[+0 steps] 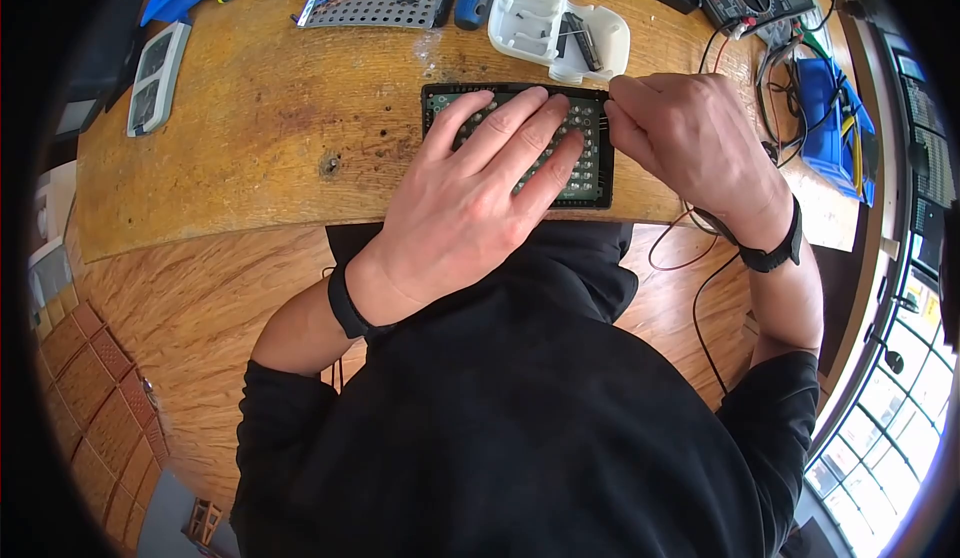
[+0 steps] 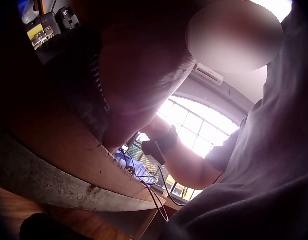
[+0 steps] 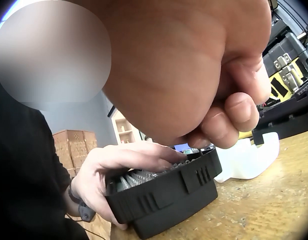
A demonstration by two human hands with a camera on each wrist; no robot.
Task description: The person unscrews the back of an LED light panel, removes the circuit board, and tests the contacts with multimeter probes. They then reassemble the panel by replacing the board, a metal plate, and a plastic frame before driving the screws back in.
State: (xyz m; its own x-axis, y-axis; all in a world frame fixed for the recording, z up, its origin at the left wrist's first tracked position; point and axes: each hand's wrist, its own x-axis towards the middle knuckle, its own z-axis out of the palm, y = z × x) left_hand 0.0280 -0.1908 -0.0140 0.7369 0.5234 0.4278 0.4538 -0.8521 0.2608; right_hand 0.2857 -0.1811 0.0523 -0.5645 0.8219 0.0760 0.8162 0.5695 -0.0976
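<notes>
Pressing LED panel [image 1: 600,173], hands [image 1: 470,198] flat, pinching

Bare wood [image 1: 250,138] left of panel [image 1: 598,173]

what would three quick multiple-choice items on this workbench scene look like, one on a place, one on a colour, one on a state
1. Where does the left hand lie?
A. flat on the black LED panel
B. on the multimeter
C. in the person's lap

2. What colour is the open plastic case behind the panel?
A. red
B. white
C. green

3. How is the right hand working?
A. lying flat and open on the wooden table
B. hanging off the table
C. fingers curled at the panel's upper right corner

Answers:
1 A, the head view shows straight fingers spread over the rows of LEDs.
2 B, the case is plainly white on the wooden table.
3 C, the head and right wrist views both show its fingertips bunched at the panel's edge.
</notes>
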